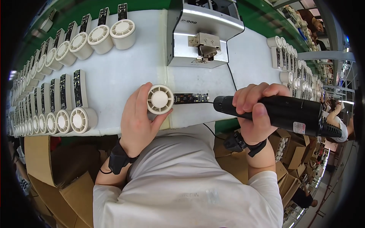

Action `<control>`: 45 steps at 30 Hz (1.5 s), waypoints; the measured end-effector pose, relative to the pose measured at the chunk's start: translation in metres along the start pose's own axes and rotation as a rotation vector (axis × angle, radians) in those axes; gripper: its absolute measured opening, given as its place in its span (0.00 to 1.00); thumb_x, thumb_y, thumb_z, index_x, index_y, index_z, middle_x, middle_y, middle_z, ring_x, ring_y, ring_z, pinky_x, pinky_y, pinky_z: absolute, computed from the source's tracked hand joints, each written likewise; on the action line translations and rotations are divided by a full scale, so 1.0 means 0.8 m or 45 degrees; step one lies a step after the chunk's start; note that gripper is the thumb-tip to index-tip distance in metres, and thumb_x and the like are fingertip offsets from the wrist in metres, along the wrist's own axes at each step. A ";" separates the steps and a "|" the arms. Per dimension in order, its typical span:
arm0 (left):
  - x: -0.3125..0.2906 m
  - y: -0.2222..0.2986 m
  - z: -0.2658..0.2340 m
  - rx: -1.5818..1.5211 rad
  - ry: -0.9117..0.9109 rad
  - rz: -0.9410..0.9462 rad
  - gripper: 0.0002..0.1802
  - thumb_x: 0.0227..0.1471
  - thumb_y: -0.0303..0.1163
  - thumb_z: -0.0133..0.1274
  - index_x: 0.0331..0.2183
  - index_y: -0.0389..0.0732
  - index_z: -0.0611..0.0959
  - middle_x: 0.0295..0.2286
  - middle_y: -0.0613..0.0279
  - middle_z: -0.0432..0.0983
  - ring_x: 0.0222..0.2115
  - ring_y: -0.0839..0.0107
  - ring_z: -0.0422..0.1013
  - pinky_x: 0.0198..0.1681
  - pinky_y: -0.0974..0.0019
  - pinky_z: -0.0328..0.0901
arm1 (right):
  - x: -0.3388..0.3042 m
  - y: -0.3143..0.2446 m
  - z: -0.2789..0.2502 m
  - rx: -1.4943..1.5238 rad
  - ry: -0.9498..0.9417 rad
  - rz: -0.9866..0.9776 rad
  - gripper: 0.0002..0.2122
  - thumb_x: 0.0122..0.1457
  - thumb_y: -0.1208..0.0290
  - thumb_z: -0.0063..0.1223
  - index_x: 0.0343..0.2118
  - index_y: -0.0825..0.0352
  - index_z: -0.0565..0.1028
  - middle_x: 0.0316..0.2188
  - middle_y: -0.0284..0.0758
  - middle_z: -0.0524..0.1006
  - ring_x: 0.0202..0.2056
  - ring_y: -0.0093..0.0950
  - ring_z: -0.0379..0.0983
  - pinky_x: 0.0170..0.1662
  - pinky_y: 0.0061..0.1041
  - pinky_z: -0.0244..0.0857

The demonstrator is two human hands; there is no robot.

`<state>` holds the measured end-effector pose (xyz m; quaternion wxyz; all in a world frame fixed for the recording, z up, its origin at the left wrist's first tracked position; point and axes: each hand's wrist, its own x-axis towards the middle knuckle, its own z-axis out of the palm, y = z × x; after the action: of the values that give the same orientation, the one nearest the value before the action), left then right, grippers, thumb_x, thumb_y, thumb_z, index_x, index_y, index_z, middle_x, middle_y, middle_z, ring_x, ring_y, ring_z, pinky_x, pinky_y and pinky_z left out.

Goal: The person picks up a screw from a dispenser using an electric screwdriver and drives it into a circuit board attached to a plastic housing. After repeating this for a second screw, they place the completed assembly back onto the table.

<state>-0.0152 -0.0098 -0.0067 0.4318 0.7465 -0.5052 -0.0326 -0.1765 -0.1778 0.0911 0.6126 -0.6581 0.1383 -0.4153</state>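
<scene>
My left hand (pixel 137 121) is closed around a white housing (pixel 159 99) with a round, spoked vent cap, thumb and fingers on its sides. From the cap a narrow black circuit board (pixel 188 98) runs to the right, lying in the housing's handle on the table. My right hand (pixel 255 114) grips a black electric screwdriver (pixel 294 113) held sideways. Its thin bit points left and meets the far end of the board; whether it sits in a screw is too small to tell.
Similar white housings (pixel 81 119) with exposed boards stand in two rows at left, and more (pixel 283 57) line the right. A metal screw-feeder-like machine (pixel 205 38) stands straight ahead. A black cable (pixel 230 76) hangs beside it. Cardboard boxes (pixel 40 159) sit below the table edge. People work at far right.
</scene>
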 end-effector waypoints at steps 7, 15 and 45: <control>0.002 0.000 -0.001 0.013 0.008 0.018 0.41 0.41 0.34 0.68 0.54 0.33 0.67 0.43 0.44 0.71 0.41 0.48 0.70 0.43 0.56 0.67 | 0.000 0.002 0.000 -0.008 0.007 0.035 0.14 0.57 0.67 0.57 0.39 0.60 0.62 0.20 0.30 0.66 0.21 0.24 0.63 0.29 0.27 0.63; 0.002 -0.003 -0.006 -0.042 -0.039 -0.041 0.41 0.41 0.29 0.67 0.55 0.33 0.65 0.44 0.47 0.72 0.42 0.49 0.71 0.43 0.57 0.67 | 0.029 -0.010 0.002 -0.031 -0.201 0.043 0.17 0.55 0.69 0.56 0.45 0.63 0.64 0.20 0.29 0.65 0.21 0.24 0.63 0.30 0.28 0.62; 0.008 -0.001 -0.012 -0.073 -0.100 -0.004 0.41 0.44 0.29 0.64 0.57 0.33 0.63 0.49 0.46 0.69 0.45 0.49 0.68 0.48 0.55 0.64 | 0.051 -0.010 0.073 -0.129 -0.301 -0.005 0.17 0.57 0.75 0.53 0.45 0.67 0.60 0.21 0.34 0.69 0.22 0.25 0.66 0.32 0.30 0.66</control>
<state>-0.0068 -0.0085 0.0014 0.4329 0.7327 -0.5195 -0.0768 -0.1125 -0.1639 0.1192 0.5897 -0.7330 0.0846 -0.3285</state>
